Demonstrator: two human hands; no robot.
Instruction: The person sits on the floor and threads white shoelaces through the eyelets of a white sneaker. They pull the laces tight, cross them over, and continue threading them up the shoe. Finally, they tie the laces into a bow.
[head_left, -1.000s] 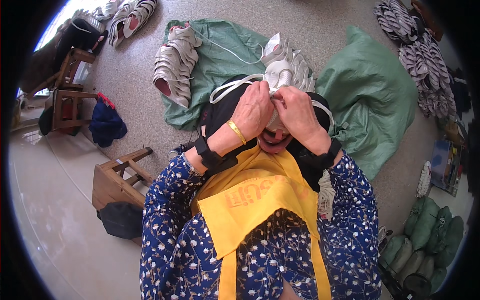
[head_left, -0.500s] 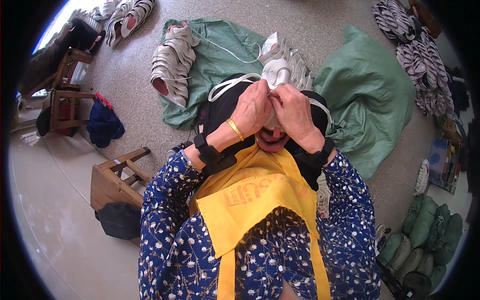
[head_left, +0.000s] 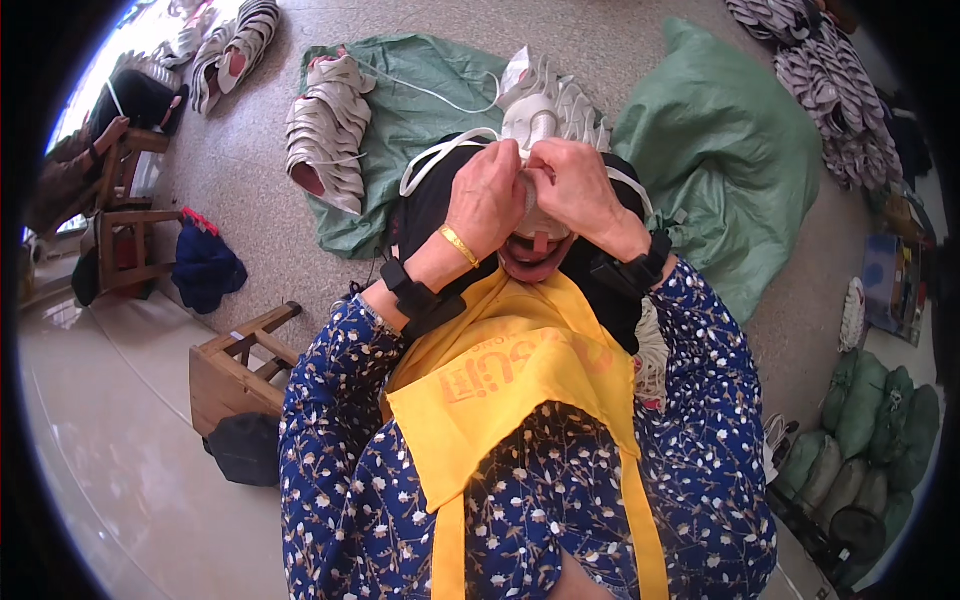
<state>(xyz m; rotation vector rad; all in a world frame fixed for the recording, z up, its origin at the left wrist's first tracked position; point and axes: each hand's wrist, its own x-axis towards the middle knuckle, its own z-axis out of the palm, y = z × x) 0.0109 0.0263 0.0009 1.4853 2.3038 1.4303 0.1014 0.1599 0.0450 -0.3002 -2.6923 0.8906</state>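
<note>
Since half a second back, everything has slid a touch left and up from where I'm looking, and a co-worker's hand (head_left: 117,128) has popped into sight at the far left, by a wooden stool (head_left: 143,142). Moving right, there's another stool (head_left: 225,390) with a dark cap (head_left: 246,448) against it, then a curved stack of pale shoes (head_left: 330,125) on a flat green sack (head_left: 425,80). Next comes a white lace loop (head_left: 440,150), running up to the left hand (head_left: 484,192). Its fingers are bent and pinched in tight on the white shoe (head_left: 528,210), which sits in the person's lap, pink-lined opening toward the yellow apron (head_left: 480,370). The right hand (head_left: 582,190) meets it there, fingers curled closed on the shoe too. Can't tell if either pinch is on lace or just an edge; the knuckles block it. Beyond is a bulging green bag (head_left: 715,160).

My read: they're mid-way through fiddly lace work at the shoe's front. Next move probably calls for one hand steadying the shoe while the other pulls evenly.
</note>
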